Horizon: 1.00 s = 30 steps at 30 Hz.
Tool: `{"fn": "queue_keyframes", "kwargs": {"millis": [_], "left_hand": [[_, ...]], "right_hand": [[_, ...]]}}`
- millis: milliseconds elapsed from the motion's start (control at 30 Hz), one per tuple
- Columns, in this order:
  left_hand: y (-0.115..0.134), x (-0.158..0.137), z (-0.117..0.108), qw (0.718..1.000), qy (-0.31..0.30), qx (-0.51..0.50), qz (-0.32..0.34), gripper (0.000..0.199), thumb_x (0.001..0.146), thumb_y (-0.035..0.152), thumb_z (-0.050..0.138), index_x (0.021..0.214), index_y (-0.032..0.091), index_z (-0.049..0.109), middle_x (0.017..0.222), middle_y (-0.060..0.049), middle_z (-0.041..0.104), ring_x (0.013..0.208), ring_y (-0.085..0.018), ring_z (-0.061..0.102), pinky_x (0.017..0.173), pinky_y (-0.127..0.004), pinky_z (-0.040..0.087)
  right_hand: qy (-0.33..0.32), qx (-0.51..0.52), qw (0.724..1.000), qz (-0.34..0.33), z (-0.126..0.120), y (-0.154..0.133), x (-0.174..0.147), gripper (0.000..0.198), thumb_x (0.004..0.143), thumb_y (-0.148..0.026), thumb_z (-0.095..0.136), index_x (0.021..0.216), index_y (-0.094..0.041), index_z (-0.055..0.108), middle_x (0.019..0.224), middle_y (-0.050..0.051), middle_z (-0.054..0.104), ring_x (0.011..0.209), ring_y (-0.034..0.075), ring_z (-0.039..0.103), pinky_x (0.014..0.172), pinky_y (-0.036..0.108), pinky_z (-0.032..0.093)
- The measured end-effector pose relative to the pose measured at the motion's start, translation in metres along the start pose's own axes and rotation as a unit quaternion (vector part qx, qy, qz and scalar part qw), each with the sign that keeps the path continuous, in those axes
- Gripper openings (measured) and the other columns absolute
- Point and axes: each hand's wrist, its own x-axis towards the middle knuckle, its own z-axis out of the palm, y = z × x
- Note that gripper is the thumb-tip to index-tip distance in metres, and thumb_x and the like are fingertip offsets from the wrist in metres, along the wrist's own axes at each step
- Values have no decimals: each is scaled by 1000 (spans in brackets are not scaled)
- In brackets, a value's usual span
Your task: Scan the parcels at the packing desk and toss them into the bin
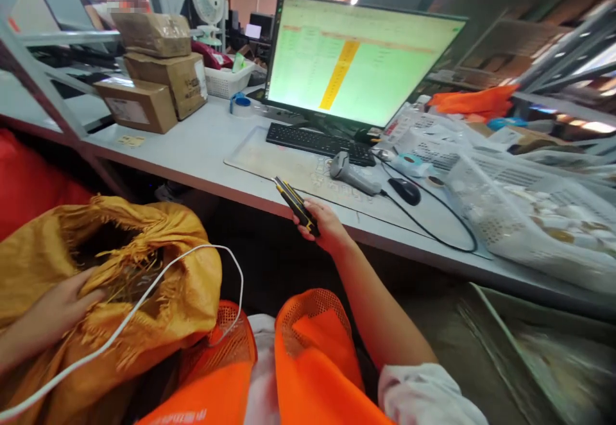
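My right hand (323,225) is closed around a black and yellow utility knife (294,203), raised at the desk's front edge with its tip pointing up and left. Low on the left, my left hand (79,303) rests at the opening of a yellow woven sack (187,232) with frayed edges. Its fingers curl into the folds of the sack's rim, and some fingertips are hidden there. Inside the torn mouth, dark contents show only dimly. A white cable (158,280) loops across the front of the sack.
On the desk (202,149) stand a monitor (360,59), a keyboard (320,142), a grey barcode scanner (353,174) and a mouse (404,190). Cardboard boxes (166,78) are stacked at left. A white plastic basket (486,219) of small rolls stands at right. A green bin (500,329) sits below.
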Motion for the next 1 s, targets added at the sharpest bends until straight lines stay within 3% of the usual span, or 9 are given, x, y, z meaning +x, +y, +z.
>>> {"fn": "queue_keyframes", "kwargs": {"millis": [133, 200, 300, 500, 600, 700, 833, 900, 1000], "left_hand": [[-6, -7, -3, 996, -29, -76, -38, 71, 62, 64, 51, 110, 15, 70, 130, -16, 75, 121, -39, 70, 115, -46, 49], [-2, -8, -4, 994, -42, -96, -26, 73, 66, 60, 52, 119, 12, 69, 132, -15, 74, 123, -37, 68, 115, -44, 49], [3, -11, -3, 992, -43, -114, -7, 60, 75, 53, 54, 119, 15, 69, 127, -9, 77, 118, -32, 70, 112, -42, 50], [-2, -10, 1, 992, -26, -125, 19, 41, 78, 49, 55, 100, 19, 70, 106, -7, 80, 107, -32, 72, 103, -39, 55], [-1, -8, 0, 992, -4, -127, 13, 45, 78, 49, 53, 106, 18, 70, 113, -8, 79, 110, -31, 72, 104, -38, 54], [5, -8, -3, 993, 30, -115, -1, 49, 78, 49, 50, 108, 15, 70, 115, -12, 77, 110, -33, 71, 102, -41, 53], [8, -8, -10, 994, 64, -90, -13, 46, 78, 46, 49, 106, 15, 69, 112, -12, 77, 103, -31, 71, 96, -41, 54], [8, -9, -12, 994, 71, -78, -22, 42, 79, 44, 48, 103, 16, 68, 107, -11, 77, 98, -29, 71, 92, -39, 54], [7, -9, -14, 994, 82, -55, -34, 38, 80, 42, 47, 100, 17, 66, 100, -10, 76, 91, -27, 70, 87, -36, 53]], "right_hand": [[-128, 124, 984, 18, 63, 12, -1, 50, 75, -35, 82, 116, -20, 59, 82, 0, 69, 57, 12, 59, 42, 20, 42], [-161, 124, 979, 13, 83, 15, 0, 54, 75, -33, 85, 121, -19, 60, 86, 2, 72, 68, 15, 66, 50, 22, 51], [-178, 85, 980, 13, 103, 14, 4, 50, 78, -40, 88, 114, -19, 60, 85, 3, 74, 69, 15, 68, 55, 24, 56], [-126, -19, 991, 40, 140, 6, 23, 59, 76, -72, 82, 80, -23, 50, 56, -3, 63, 39, 10, 51, 35, 19, 38], [-101, -63, 991, 68, 162, 9, 35, 69, 74, -88, 69, 69, -23, 48, 44, -1, 55, 32, 10, 44, 31, 21, 30], [-143, -84, 980, 106, 182, 16, 38, 74, 74, -97, 58, 66, -24, 44, 41, -3, 48, 30, 9, 37, 29, 22, 25], [-273, -99, 948, 126, 194, 20, 25, 65, 66, -72, 86, 89, -25, 47, 53, -12, 49, 35, 4, 31, 32, 17, 23], [-302, -138, 935, 126, 195, 21, 17, 62, 67, -59, 90, 96, -26, 47, 58, -14, 50, 38, 6, 37, 35, 17, 29], [-300, -242, 920, 74, 193, 25, 7, 44, 79, -55, 80, 94, -24, 52, 66, -7, 59, 49, 12, 55, 42, 22, 42]]}}
